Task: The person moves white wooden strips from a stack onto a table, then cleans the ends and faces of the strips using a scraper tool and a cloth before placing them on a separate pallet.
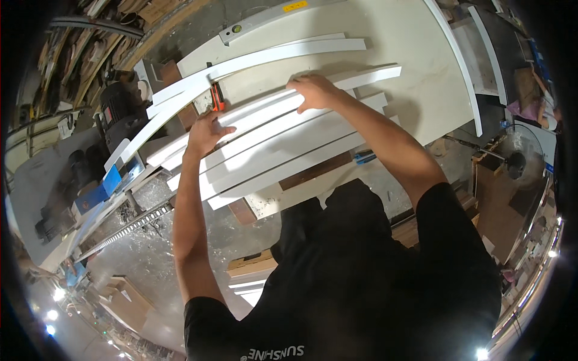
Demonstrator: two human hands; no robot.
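Observation:
A long white strip lies slantwise on the table, the farthest in a row of similar white boards. Toward its left end my left hand is closed around it, thumb on the near side. My right hand grips it farther right, fingers curled over the far edge. Just past my left hand lies a red-and-black hand tool, perhaps a cutter. More white strips rest beyond it, some crossing at the left.
A spirit level lies at the far edge of the pale table. Blue-handled pliers sit near the front edge. A fan stands at the right, a dark motor at the left. A cardboard box is on the floor.

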